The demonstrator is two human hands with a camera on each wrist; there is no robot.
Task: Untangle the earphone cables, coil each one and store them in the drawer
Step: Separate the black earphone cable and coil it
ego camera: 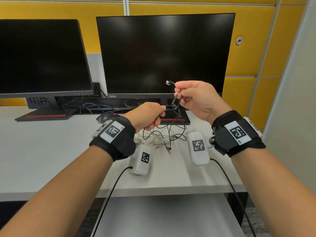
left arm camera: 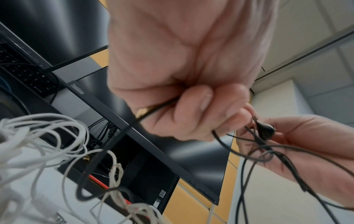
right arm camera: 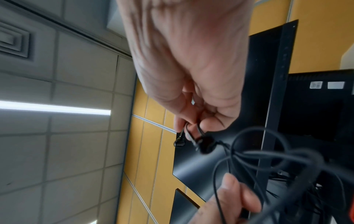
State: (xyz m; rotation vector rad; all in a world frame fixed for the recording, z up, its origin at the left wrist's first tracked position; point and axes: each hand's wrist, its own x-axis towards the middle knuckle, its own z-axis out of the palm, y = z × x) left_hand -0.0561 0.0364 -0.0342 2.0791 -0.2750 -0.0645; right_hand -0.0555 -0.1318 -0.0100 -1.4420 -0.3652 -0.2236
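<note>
A black earphone cable [ego camera: 177, 129] loops between both hands above the white desk [ego camera: 51, 151]. My right hand [ego camera: 193, 98] is raised in front of the monitor and pinches the black cable near its earbuds; one earbud [ego camera: 169, 82] sticks out left of the fingers, another [ego camera: 174, 106] hangs below. In the right wrist view the earbuds [right arm camera: 205, 144] dangle under the fingertips. My left hand [ego camera: 150, 117] is curled around the black cable [left arm camera: 122, 133] lower down. A white earphone cable [ego camera: 153, 139] lies tangled on the desk beneath, still threaded with black loops; the left wrist view shows its white loops [left arm camera: 47, 136].
Two dark monitors [ego camera: 164, 55] [ego camera: 41, 57] stand at the back of the desk, with a black mouse [ego camera: 104, 118] behind my left wrist. Cables trail from the white wrist-camera boxes [ego camera: 142, 159] [ego camera: 198, 147]. A grey drawer-unit top [ego camera: 167, 216] sits below the desk's front edge.
</note>
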